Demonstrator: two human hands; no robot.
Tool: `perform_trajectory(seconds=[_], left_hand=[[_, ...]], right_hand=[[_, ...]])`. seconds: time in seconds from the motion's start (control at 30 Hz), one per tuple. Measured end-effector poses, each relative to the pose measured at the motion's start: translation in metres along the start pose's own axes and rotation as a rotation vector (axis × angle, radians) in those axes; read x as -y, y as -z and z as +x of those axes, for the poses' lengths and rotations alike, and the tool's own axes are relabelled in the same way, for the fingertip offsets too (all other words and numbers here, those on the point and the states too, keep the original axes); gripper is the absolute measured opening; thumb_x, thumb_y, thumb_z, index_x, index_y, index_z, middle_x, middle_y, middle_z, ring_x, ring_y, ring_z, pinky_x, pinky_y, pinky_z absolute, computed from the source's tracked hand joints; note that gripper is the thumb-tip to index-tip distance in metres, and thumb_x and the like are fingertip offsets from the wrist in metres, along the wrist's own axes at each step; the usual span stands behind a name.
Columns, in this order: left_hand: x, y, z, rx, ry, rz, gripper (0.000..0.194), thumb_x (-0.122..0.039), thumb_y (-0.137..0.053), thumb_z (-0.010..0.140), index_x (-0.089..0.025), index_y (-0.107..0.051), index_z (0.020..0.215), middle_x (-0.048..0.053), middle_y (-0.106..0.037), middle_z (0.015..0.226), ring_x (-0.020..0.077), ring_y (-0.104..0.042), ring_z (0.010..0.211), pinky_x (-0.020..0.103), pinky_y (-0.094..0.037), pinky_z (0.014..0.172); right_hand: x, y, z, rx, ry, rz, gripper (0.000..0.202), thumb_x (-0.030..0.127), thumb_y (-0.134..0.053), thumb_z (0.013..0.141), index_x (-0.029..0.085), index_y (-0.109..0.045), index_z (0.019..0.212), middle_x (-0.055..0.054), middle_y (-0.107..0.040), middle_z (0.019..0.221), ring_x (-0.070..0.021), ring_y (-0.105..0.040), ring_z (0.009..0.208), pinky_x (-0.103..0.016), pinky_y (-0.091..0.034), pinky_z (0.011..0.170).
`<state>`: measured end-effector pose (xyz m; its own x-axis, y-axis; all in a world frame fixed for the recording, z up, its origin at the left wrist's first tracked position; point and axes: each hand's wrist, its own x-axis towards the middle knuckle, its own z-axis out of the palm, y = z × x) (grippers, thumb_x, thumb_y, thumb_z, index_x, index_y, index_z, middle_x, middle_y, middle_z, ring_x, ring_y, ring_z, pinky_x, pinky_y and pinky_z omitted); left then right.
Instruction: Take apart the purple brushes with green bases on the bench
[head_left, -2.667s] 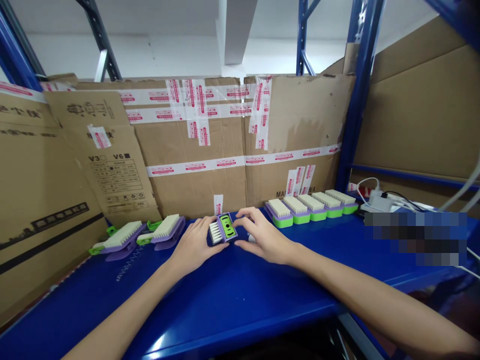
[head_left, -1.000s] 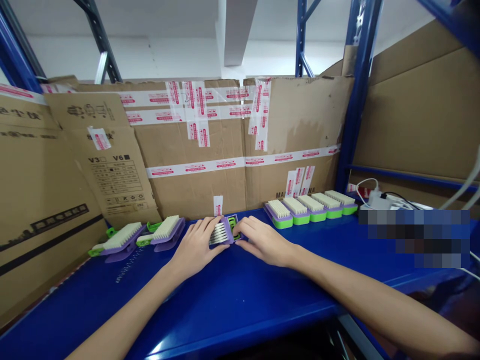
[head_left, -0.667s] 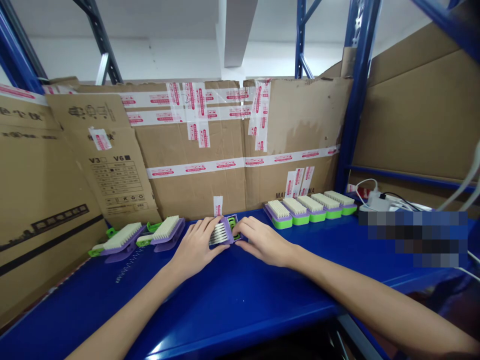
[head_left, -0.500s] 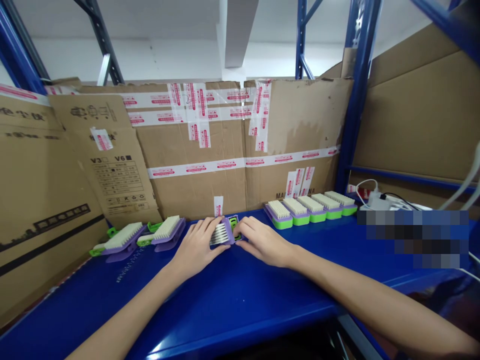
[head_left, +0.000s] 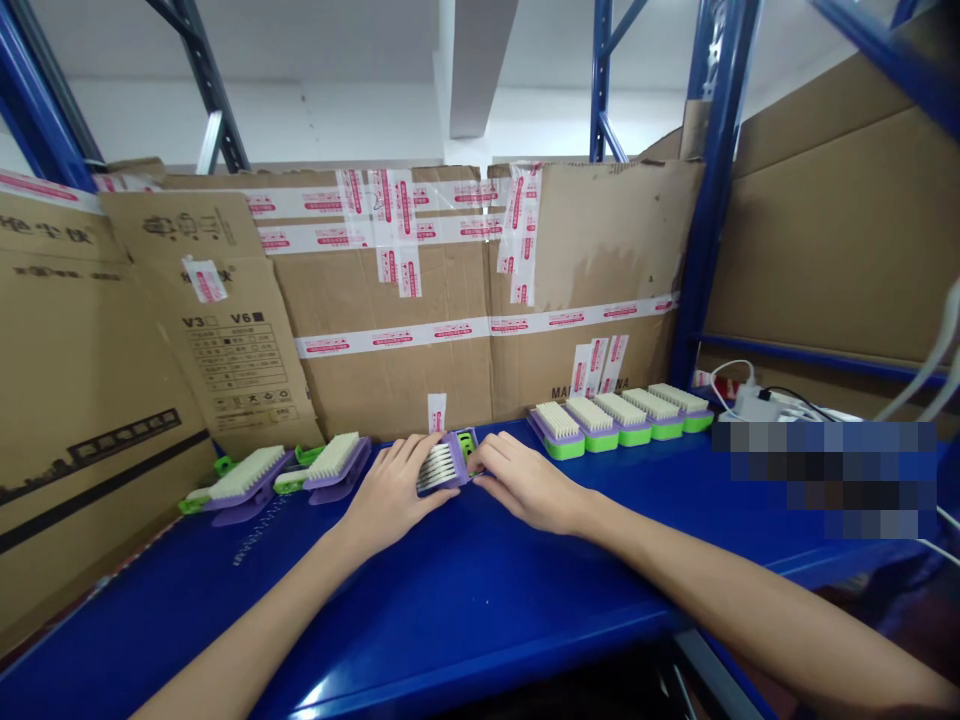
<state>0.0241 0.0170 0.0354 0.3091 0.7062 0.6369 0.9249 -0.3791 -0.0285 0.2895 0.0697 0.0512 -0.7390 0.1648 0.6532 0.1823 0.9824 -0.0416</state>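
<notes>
Near the middle of the blue shelf, my left hand (head_left: 391, 492) is closed round a scrub brush (head_left: 439, 467) with white bristles and a purple body. The bristles face partly toward me. At the brush's right end shows a green plastic part (head_left: 466, 443), and my right hand (head_left: 523, 478) pinches there with bent fingers. Those fingertips partly hide the green part. Left of my left hand lie two brushes with the purple and green pieces spread apart, the nearer one (head_left: 334, 457) and the farther one (head_left: 247, 475). Thin coil springs (head_left: 259, 532) lie in front of them.
Several closed brushes (head_left: 600, 425) with green bases stand in a row at the back right. Cardboard sheets (head_left: 390, 380) wall the back and the left side. A white power adapter with cables (head_left: 754, 402) sits at the far right, beside a blurred-out patch. Blue shelf posts (head_left: 712, 220) rise behind.
The brush has shifted very slightly in my hands, and my right fingertips have moved a little at its green end. The other brushes and the springs stay put.
</notes>
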Motion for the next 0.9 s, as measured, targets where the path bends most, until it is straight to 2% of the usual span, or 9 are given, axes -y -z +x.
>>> perform_trajectory(seconds=[0.4,0.9], left_hand=[[0.0000,0.0029,0.0017,0.025,0.001,-0.008,0.069,-0.057,-0.077,0.095,-0.025,-0.050,0.151,0.009,-0.069,0.136,0.0340,-0.065,0.120,0.050,-0.051,0.102],[0.0012,0.0030,0.0018,0.026,0.011,-0.037,0.067,-0.058,-0.075,0.096,-0.028,-0.051,0.150,0.008,-0.069,0.136,0.0338,-0.065,0.119,0.049,-0.051,0.101]], right_hand=[[0.0020,0.0015,-0.0005,-0.027,-0.011,0.030,0.005,0.019,-0.051,0.112,0.022,-0.053,0.115,-0.009,-0.062,0.111,-0.0253,-0.056,0.100,-0.039,-0.052,0.086],[-0.0019,-0.0023,-0.0017,-0.069,-0.007,-0.012,0.018,0.022,-0.051,0.112,0.023,-0.052,0.130,-0.010,-0.061,0.114,-0.0270,-0.059,0.104,-0.042,-0.056,0.087]])
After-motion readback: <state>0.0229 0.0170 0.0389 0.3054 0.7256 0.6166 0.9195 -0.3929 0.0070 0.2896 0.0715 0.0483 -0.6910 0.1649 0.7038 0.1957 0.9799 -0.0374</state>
